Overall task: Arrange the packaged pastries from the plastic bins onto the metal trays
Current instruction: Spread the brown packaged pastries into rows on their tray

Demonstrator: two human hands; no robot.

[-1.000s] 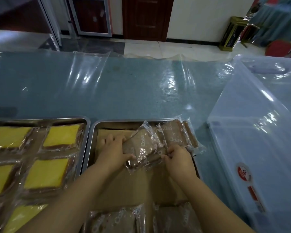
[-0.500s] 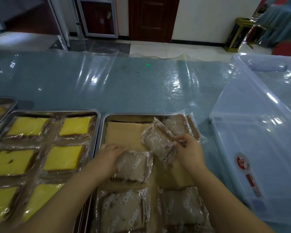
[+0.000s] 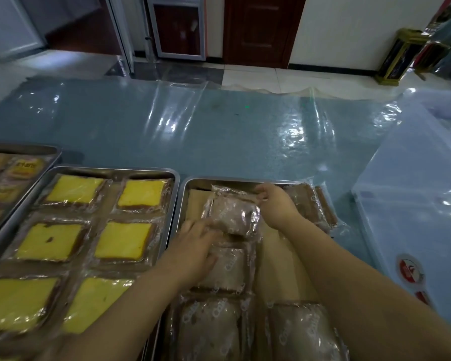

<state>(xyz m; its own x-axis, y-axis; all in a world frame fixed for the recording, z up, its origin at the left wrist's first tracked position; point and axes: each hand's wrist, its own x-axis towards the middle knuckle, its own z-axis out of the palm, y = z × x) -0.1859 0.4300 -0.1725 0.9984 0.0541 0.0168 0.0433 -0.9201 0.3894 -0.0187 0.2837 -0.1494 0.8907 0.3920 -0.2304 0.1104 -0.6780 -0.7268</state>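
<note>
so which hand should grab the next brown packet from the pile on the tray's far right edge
Probably right. The right hand, pinching the brown packet by its far edge, sits directly beside the pile. The left hand rests over the left column, and would have to cross that packet to reach.

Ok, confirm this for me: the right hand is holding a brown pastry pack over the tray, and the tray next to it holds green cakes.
Not quite. In the head view the right hand holds a brown pastry pack over the tray, but the tray next to it holds yellow cakes, not green ones.
</note>
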